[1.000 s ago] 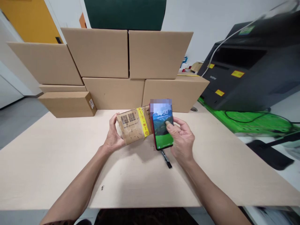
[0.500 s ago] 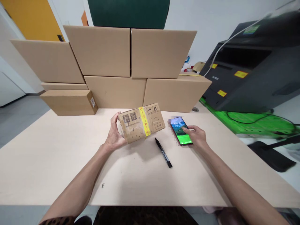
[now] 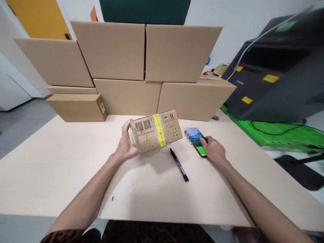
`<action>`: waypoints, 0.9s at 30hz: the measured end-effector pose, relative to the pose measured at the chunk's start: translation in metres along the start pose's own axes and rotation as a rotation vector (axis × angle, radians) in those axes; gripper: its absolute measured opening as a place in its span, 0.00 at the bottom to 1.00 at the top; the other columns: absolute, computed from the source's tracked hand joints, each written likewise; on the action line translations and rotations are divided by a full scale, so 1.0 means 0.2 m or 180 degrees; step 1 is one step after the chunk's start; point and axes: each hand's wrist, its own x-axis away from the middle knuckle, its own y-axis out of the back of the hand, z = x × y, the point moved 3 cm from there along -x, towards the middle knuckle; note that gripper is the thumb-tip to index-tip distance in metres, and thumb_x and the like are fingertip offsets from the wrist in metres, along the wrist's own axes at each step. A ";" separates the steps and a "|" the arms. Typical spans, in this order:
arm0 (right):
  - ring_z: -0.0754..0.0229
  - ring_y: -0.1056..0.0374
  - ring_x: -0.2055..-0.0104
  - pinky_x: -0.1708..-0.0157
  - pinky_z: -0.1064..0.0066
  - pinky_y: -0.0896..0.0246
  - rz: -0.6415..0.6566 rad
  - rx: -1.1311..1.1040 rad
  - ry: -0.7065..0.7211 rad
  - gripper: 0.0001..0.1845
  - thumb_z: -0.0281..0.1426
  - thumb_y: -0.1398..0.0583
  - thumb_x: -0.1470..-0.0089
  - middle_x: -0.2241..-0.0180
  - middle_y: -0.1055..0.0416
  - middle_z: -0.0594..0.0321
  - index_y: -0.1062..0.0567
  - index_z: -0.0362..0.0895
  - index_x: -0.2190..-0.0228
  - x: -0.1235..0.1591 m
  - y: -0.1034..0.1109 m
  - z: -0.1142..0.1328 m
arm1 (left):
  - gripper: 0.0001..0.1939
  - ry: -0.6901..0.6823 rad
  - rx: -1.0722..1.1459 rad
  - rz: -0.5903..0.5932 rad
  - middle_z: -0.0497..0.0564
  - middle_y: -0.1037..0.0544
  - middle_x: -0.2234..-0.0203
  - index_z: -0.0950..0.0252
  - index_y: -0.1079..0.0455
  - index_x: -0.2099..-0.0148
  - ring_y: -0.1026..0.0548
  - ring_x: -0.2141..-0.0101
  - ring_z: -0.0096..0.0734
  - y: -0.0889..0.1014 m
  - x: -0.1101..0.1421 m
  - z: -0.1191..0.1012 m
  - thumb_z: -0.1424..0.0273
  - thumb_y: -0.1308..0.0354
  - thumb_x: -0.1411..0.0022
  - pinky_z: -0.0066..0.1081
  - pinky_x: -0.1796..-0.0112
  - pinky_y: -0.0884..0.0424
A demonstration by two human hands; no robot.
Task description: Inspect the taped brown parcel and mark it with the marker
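My left hand (image 3: 126, 143) is closed round the left end of a small cardboard box (image 3: 149, 133), which is tilted above the table. Yellow printed tape wraps the box, and printed codes and handling symbols face me. At the right, my right hand (image 3: 214, 148) grips a smartphone (image 3: 196, 140) by its right side, thumb over the lit screen. The screen shows a landscape picture and a clock; part of the phone is pixelated. Between the hands, a black marker pen (image 3: 179, 164) lies on the table, just below the box and touched by neither hand.
Stacked cardboard boxes (image 3: 128, 96) line the back of the pale table (image 3: 63, 168), with a dark green box (image 3: 145, 11) on top. A smaller box (image 3: 78, 108) stands at back left. Beyond the right edge are a dark printer (image 3: 268, 77) and a bright green surface (image 3: 273, 133).
My right hand has closed further round the phone, which now looks narrower and more turned. The left hand keeps its hold on the box. The whole view has shifted slightly.
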 end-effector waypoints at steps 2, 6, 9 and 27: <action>0.32 0.22 0.41 0.43 0.46 0.31 0.0045 0.0298 0.0052 0.28 0.44 0.51 0.25 0.45 0.22 0.33 0.22 0.37 0.44 0.03 0.01 0.03 | 0.73 -0.0020 -0.0009 -0.0029 0.64 0.37 0.33 0.53 0.58 0.21 0.29 0.37 0.58 0.00 0.00 0.00 0.57 0.15 0.57 0.62 0.38 0.27; 0.31 0.20 0.44 0.45 0.45 0.30 0.0106 0.0713 0.0106 0.30 0.43 0.54 0.24 0.44 0.23 0.31 0.23 0.35 0.43 0.06 0.02 0.07 | 0.73 -0.0066 -0.0079 -0.0037 0.64 0.37 0.32 0.52 0.59 0.21 0.29 0.36 0.58 0.00 0.00 0.01 0.56 0.15 0.56 0.63 0.37 0.28; 0.32 0.20 0.44 0.45 0.46 0.29 0.0130 0.0923 0.0156 0.30 0.42 0.55 0.24 0.45 0.22 0.31 0.24 0.34 0.43 0.06 0.02 0.08 | 0.73 -0.0074 -0.0114 -0.0015 0.65 0.39 0.31 0.52 0.60 0.20 0.30 0.35 0.59 0.00 0.00 0.01 0.55 0.16 0.56 0.63 0.36 0.29; 0.34 0.17 0.46 0.46 0.48 0.29 0.0281 0.1261 0.0174 0.29 0.42 0.53 0.25 0.51 0.16 0.33 0.21 0.36 0.47 0.02 0.03 0.07 | 0.73 -0.0167 -0.0176 0.0107 0.68 0.44 0.28 0.53 0.62 0.19 0.36 0.29 0.67 0.00 0.01 0.02 0.53 0.17 0.53 0.65 0.31 0.36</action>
